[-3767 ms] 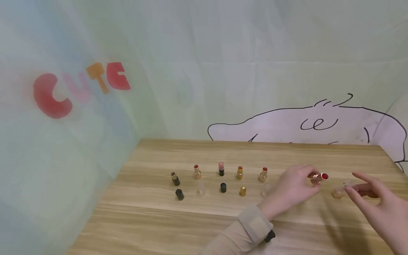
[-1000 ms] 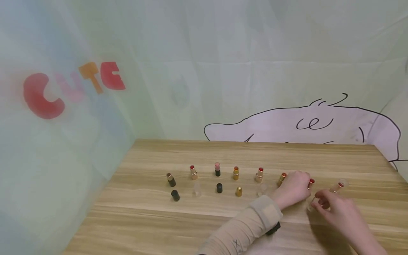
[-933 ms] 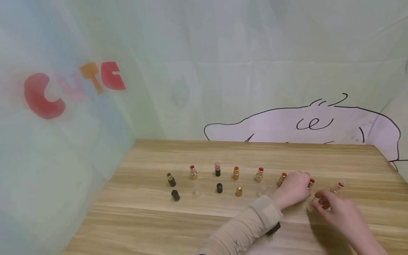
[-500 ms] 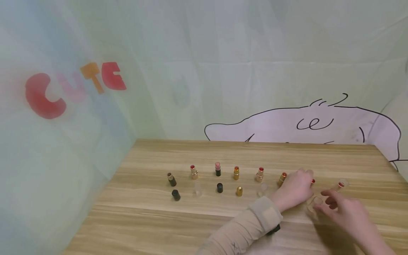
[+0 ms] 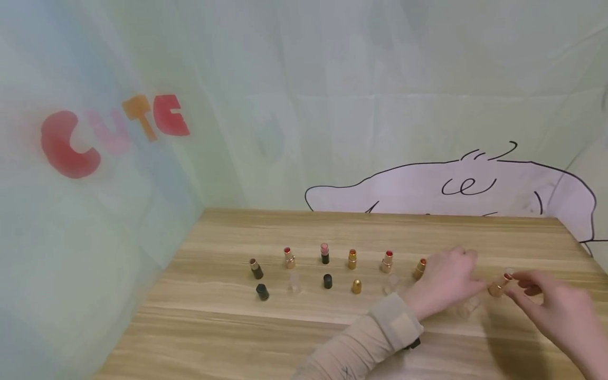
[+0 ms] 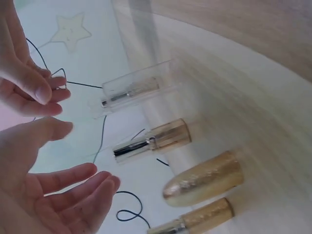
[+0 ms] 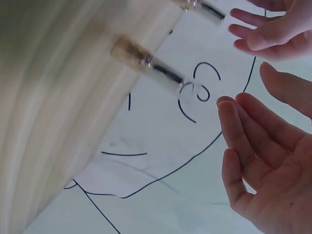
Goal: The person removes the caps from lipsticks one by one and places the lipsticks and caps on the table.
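Observation:
My left hand hovers over the right part of the row, fingers loosely spread with nothing in them; the left wrist view shows this hand beside an uncapped lipstick with a clear sleeve. Close by stand a gold bullet-shaped cap and a transparent cap. Fingertips of my right hand are right at the rose-gold lipstick with a red tip. In the right wrist view, this hand is relaxed and holds nothing, apart from the lipstick. A clear cap stands between my hands.
Along the wooden table runs a row of uncapped lipsticks, including a pink one and a gold one. Caps stand before them, such as a black cap and a gold cap. A printed curtain hangs behind.
The lipstick held earlier in my left hand has been set down. My right hand has let go of the clear cap and moved right, to the end lipstick; my left hand shifted slightly right.

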`<state>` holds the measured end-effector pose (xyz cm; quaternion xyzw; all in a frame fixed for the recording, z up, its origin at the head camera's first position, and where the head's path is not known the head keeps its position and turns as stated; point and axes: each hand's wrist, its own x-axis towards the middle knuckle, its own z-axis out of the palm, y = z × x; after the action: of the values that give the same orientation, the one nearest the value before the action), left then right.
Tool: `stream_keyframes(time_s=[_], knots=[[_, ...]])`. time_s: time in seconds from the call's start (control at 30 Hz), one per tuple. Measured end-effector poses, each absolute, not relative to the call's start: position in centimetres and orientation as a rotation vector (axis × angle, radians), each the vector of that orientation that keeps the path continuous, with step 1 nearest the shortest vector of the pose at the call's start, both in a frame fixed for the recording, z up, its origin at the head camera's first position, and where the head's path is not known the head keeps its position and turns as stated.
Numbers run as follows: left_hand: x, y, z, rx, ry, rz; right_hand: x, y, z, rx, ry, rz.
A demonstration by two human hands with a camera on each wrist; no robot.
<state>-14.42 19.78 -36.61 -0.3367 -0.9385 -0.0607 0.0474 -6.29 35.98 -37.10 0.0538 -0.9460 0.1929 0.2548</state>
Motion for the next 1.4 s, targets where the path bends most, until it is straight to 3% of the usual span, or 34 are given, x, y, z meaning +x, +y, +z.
stream_keyframes(time_s=[0.4, 1.4], knots=[[-13.8, 21.7, -36.3, -1.234, -2.845, -0.388, -8.0, 37.6, -36.8, -0.002, -2.73, 0.517], [-14.2, 25.8, -38.9, -1.133, -2.872, -0.241, -10.0, 38.0, -39.4, 0.078, -2.776, 0.542]])
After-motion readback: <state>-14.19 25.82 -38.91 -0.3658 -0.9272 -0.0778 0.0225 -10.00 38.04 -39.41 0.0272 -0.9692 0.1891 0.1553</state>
